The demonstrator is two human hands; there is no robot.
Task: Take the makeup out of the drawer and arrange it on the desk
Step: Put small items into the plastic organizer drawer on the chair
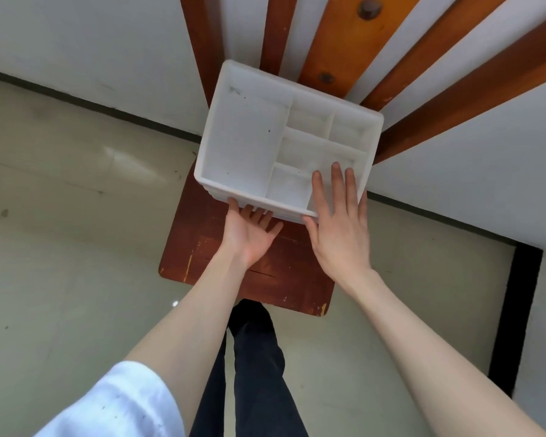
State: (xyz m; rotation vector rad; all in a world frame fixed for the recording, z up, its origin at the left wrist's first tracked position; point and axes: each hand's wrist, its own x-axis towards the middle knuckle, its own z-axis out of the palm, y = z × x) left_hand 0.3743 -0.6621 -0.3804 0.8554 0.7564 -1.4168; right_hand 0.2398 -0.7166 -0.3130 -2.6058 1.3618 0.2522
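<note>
While you look straight down, your two bare hands meet at the near edge of a white plastic organizer tray (243, 137), which sits on the back part of a reddish-brown wooden chair seat (227, 266). Your left hand (251, 233) is turned palm up, its fingers (259, 216) straight and spread, their tips reaching under the tray's near wall at its near left corner; the thumb touches the rim there. Nothing is gripped in it. Your right hand (336, 225) lies palm down over the tray's near right corner, fingers (338, 184) straight and slightly apart, stretched across the near right compartment, with the thumb against the outside of the near wall. It pinches nothing either; whether the palm actually presses on the rim you cannot tell.

The tray is divided into one large compartment along its left side and several smaller ones on the right, and every compartment in view shows only its white floor. No makeup item can be made out anywhere in this view. Its far edge reaches the chair's wooden back slats (338, 42), which fan upward against a white wall (76, 42).

Below the seat's near edge you see your dark trousers (259, 373) and a dark shoe on the pale floor (60, 247). A white sleeve (114, 405) covers your left upper arm; your right forearm is bare.
</note>
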